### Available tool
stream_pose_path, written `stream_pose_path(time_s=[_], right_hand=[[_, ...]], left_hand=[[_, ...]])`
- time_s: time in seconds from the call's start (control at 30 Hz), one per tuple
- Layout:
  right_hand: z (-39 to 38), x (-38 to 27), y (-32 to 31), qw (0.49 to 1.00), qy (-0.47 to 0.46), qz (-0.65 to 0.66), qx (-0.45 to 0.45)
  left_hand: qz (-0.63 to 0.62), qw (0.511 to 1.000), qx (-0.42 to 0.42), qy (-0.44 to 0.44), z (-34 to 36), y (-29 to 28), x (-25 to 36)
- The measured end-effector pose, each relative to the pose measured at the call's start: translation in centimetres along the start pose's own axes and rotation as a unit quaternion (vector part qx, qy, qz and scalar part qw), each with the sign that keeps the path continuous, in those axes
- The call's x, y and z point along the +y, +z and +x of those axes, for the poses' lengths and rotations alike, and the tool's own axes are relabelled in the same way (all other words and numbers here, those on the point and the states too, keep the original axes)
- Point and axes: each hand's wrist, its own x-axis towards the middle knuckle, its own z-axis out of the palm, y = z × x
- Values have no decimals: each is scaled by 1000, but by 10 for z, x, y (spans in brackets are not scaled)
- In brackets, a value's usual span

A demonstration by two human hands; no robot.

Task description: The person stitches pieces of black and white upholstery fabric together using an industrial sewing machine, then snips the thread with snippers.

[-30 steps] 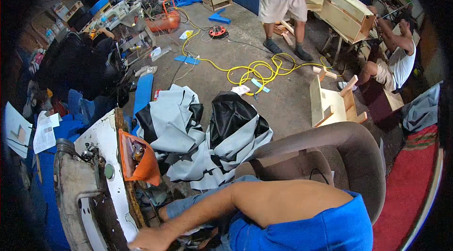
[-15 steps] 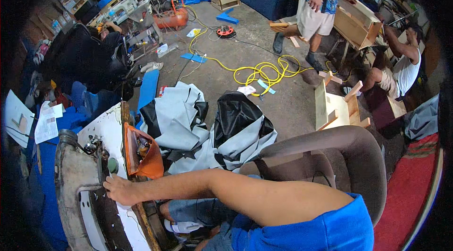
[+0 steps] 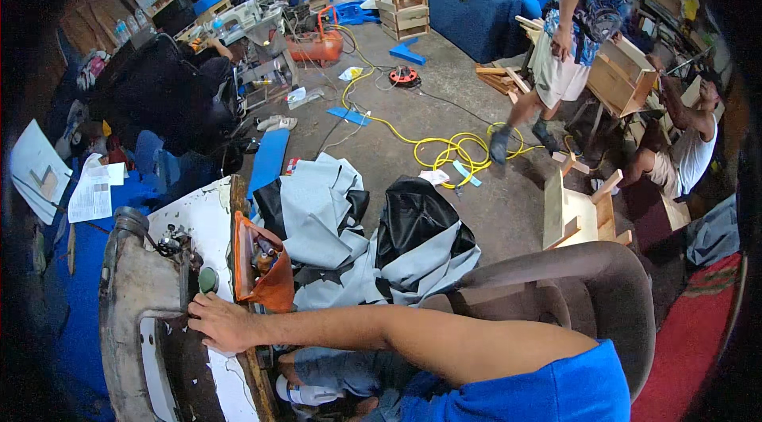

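Sewing machine (image 3: pixel 131 287) at left, right hand (image 3: pixel 226 325) beside it.
Its fingers curve down, slightly parted, at the white tabletop (image 3: pixel 194 214), near a round green-topped piece (image 3: pixel 208 279); whether they pinch anything underneath, I cannot tell. An orange pouch (image 3: pixel 274 287) sits at the table's edge, its contents hard to make out. The frame's bottom cuts off the machine; print on the white papers (image 3: pixel 91 198) is too small to read.

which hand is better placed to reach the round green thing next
Probably the right: the right hand is low over the white tabletop beside the sewing machine, very close to the round green thing. The left hand is out of view.
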Motion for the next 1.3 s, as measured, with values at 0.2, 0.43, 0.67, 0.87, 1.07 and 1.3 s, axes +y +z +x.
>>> stream_pose_path(time_s=[0.2,0.43,0.67,0.87,1.07,1.3], right_hand=[[-6,3,1,999,-14,9,-41],[2,3,-10,998,-19,-4,-53],[4,-2,-15,997,-17,-17,-80],[-1,-8,-13,996,-9,-22,-87],[4,3,-15,997,-42,45,-38],[88,54,-148,989,35,82,118]], left_hand=[[-43,966,-109,-228,66,16,65],[-51,936,-166,-306,88,-7,90],[-53,934,-164,-311,70,3,63],[-42,938,-160,-305,78,-4,80],[-43,945,-155,-284,82,-9,84],[-61,945,-148,-286,96,14,121]])
